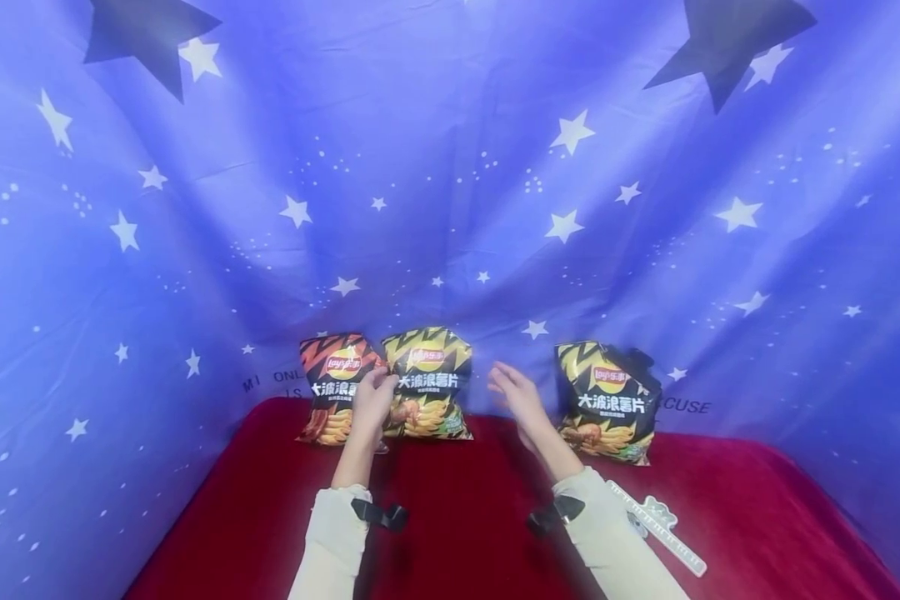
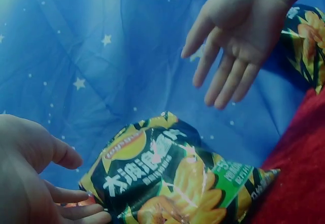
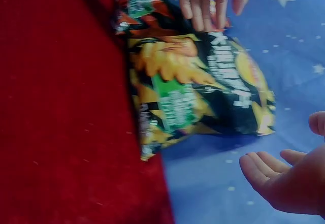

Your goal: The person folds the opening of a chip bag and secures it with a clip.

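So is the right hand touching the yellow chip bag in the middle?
Apart. The right wrist view shows blue cloth in a plain gap between the right hand and the middle yellow bag.

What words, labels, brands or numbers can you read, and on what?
"Lay's乐事": red bag, right bag; blurred on middle bag.
"大波浪薯片": middle bag, right bag.
"大波浪", then partly hidden: red bag.
"MI ONL": backdrop.
"IS": backdrop.
"CUSE": backdrop.
Anything smaller: too blurred.

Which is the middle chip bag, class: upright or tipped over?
Upright. In the head view, the middle chip bag has its lower edge on the red cloth and lettering upright.
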`<act>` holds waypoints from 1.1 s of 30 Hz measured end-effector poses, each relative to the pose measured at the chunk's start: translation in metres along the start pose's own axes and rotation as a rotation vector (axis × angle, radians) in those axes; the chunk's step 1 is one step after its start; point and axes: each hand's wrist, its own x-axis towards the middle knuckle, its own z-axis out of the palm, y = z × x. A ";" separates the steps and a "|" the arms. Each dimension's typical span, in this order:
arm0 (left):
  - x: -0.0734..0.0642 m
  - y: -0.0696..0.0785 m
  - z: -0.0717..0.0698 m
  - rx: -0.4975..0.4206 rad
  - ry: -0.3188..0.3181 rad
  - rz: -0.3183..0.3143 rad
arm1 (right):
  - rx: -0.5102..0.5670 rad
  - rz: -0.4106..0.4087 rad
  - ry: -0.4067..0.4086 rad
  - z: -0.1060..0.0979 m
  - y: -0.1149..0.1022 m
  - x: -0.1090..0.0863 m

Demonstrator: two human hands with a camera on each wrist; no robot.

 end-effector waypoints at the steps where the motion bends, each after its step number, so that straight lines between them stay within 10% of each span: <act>1: 0.000 -0.001 0.000 0.007 -0.006 0.004 | 0.005 0.019 -0.012 0.003 0.004 0.002; 19: -0.003 -0.008 0.009 0.224 0.050 0.078 | 0.134 0.114 -0.088 0.033 0.024 0.014; 33: -0.007 -0.013 0.014 0.059 0.024 0.077 | 0.227 0.074 -0.054 0.028 0.024 0.005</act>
